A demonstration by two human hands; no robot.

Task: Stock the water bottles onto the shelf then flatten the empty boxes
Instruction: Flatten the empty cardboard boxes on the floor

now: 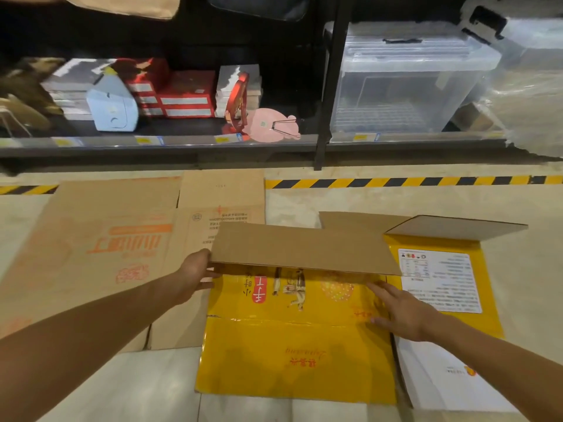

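The left hand (pixel 195 275) pinches the brown flap (pixel 304 248) at its left end; the right hand (pixel 402 312) presses, fingers straight, on the yellow box (pixel 289 360) beneath

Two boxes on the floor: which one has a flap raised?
The yellow box; the left hand holds its flap up, while the brown box beside it lies fully flat.

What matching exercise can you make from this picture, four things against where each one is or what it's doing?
Things:
1 left hand
2 right hand
3 brown carton
4 clear bin

Places or states:
A on the shelf
B lying flat on the floor
C holding the raised flap
D pressing down on the yellow box

Pairs: 1-C, 2-D, 3-B, 4-A
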